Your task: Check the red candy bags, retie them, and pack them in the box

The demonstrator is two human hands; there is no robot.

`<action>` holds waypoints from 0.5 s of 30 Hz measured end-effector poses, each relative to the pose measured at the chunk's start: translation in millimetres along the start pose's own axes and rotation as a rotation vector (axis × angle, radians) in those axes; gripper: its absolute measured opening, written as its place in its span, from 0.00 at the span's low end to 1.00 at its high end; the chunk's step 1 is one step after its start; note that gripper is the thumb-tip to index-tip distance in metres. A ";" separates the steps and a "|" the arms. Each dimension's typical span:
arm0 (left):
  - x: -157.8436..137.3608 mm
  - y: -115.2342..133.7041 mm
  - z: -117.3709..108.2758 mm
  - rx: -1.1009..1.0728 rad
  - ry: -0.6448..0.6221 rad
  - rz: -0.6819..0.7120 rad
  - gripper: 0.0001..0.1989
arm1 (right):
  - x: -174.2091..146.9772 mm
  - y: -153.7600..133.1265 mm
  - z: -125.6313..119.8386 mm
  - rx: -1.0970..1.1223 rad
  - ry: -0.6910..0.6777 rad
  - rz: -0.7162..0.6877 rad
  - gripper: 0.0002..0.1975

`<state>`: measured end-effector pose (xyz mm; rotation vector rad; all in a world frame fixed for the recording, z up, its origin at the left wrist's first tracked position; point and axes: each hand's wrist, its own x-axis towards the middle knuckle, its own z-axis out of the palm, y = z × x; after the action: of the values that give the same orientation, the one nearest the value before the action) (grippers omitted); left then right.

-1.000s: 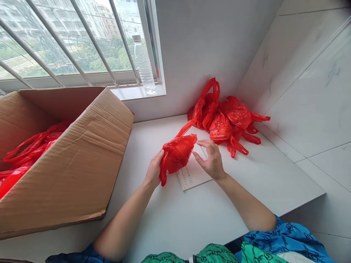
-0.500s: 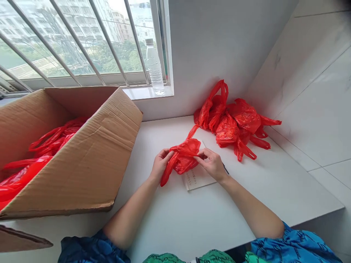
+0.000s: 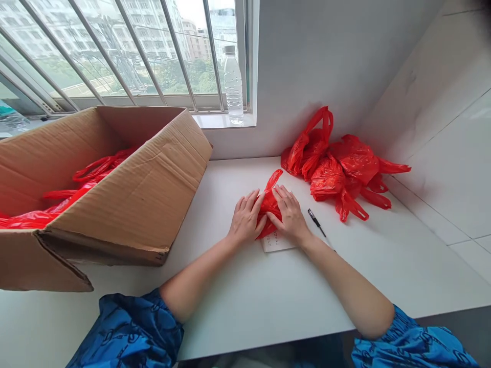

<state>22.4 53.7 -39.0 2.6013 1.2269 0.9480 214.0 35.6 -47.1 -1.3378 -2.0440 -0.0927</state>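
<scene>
A red plastic bag (image 3: 270,208) with something bundled inside lies on the white table, one handle loop pointing away from me. My left hand (image 3: 247,217) rests on its left side with the fingers stretched out. On the right side, my right hand (image 3: 288,213) presses it in the same flat way, fingers extended. Most of the bag is hidden under both palms. Beneath it, the near edge of a booklet or sheet with small print (image 3: 279,244) sticks out. A black pen (image 3: 316,222) lies just right of my right hand.
Several filled red bags (image 3: 341,168) are heaped against the wall at the back right. A large cardboard box (image 3: 141,191) with red bags (image 3: 95,176) inside stands at left, its flap folded out toward me. A clear bottle (image 3: 233,84) stands on the windowsill.
Both hands went from pinching the bag's handles to lying flat on top of it. The pen shows more fully now. My view has shifted, so the scene sits slightly further right.
</scene>
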 end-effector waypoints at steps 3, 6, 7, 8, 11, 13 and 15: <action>-3.4 -10.1 13.2 0.067 -0.131 -0.071 0.34 | -5.1 9.2 16.7 -0.021 -0.150 0.097 0.40; -5.3 -20.1 15.1 0.070 -0.168 -0.079 0.36 | -7.3 13.5 20.8 -0.023 -0.216 0.157 0.43; -5.7 -22.0 14.2 0.064 -0.172 -0.072 0.37 | -7.3 13.3 20.2 -0.026 -0.225 0.158 0.43; -6.0 -23.4 13.1 0.057 -0.176 -0.069 0.37 | -7.0 12.5 19.3 -0.032 -0.232 0.158 0.43; -6.4 -26.0 11.1 0.041 -0.210 -0.068 0.37 | -5.4 9.7 17.1 -0.047 -0.253 0.171 0.44; -6.1 -27.2 11.4 0.032 -0.234 -0.066 0.38 | -4.6 9.1 16.8 -0.057 -0.264 0.173 0.44; -5.8 -27.9 12.2 0.021 -0.245 -0.061 0.39 | -4.2 9.9 16.6 -0.060 -0.272 0.165 0.44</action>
<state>8.3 69.9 -61.4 2.5842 1.2484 0.5865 214.9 43.7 -65.1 -1.6257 -2.1549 0.1086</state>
